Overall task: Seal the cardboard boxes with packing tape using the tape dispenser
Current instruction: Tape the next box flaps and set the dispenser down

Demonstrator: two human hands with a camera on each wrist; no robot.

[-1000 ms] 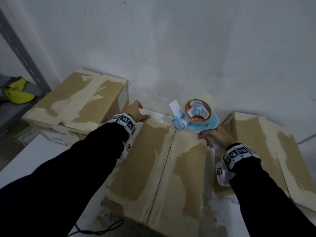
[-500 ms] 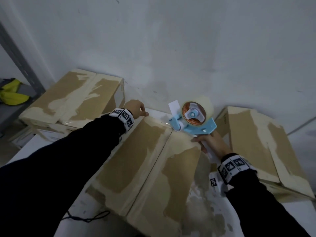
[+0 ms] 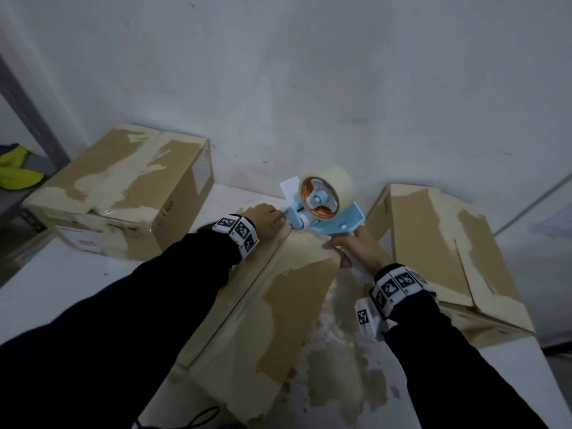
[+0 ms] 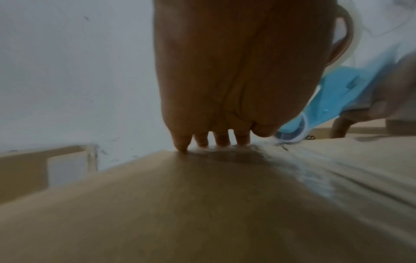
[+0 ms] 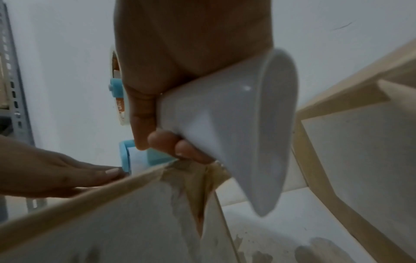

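1. Sealing of the middle box (image 3: 247, 305) looks barely begun: its centre seam, from the near edge up to the far end, shows no fresh strip that I can make out, though old glossy tape residue lies along the seam in the left wrist view.
2. The right hand (image 3: 359, 249) is wrapped round the white handle of the dispenser (image 3: 325, 209), whose roller end sits at the far edge of the seam.
3. The left hand (image 3: 266, 221) lies on the far end of the box top, fingers (image 4: 221, 140) straight and close together, tips pressing down just beside the roller.
4. Judgement: the tape end is being anchored; the full pull toward the near edge remains.
5. The left box (image 3: 123, 193) and right box (image 3: 439, 243) on the bench (image 3: 62, 274) carry worn patches; whether either is sealed cannot be told.
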